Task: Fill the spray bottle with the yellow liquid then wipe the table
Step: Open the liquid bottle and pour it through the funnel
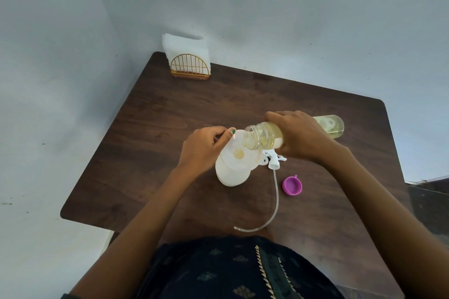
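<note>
Dark wood table against pale walls. Filling step in hand — right hand wraps a clear bottle of yellow liquid, tipped over the funnel seated in the white spray bottle. Left hand pinches the funnel rim. Trigger head and purple cap lie beside the spray bottle; napkin holder well behind. Next: level off, refit trigger head. No legible labels.

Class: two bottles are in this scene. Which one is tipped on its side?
The clear bottle of yellow liquid, gripped by the right hand; the white spray bottle stands upright under a funnel.
</note>
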### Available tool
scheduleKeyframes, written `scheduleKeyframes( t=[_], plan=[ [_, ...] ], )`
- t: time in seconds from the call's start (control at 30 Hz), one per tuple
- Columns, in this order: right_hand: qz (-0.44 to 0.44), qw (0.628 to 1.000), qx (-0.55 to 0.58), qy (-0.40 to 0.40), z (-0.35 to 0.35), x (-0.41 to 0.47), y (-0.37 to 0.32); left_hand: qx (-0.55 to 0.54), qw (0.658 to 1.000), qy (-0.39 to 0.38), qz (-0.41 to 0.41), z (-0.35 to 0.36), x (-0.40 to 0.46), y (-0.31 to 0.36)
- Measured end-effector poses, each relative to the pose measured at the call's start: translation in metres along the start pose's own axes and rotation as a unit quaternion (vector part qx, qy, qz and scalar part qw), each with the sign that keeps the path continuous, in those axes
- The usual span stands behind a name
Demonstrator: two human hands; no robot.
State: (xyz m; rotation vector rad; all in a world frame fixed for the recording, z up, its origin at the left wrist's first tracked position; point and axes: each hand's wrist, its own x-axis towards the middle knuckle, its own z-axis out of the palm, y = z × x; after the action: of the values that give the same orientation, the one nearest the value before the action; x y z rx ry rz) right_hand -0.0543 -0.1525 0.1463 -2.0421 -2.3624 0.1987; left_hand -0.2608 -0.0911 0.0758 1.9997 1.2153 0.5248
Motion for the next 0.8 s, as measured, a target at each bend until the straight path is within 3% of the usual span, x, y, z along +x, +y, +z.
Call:
scheduleKeyframes(
  t=[0.8],
  plan=[
    [-0.001,1.000,-0.002,-0.002,0.0001,-0.0014,-0.0001,-0.005,1.000,0.009,0.000,0.0026,0.0014,-0.0025]
  ],
)
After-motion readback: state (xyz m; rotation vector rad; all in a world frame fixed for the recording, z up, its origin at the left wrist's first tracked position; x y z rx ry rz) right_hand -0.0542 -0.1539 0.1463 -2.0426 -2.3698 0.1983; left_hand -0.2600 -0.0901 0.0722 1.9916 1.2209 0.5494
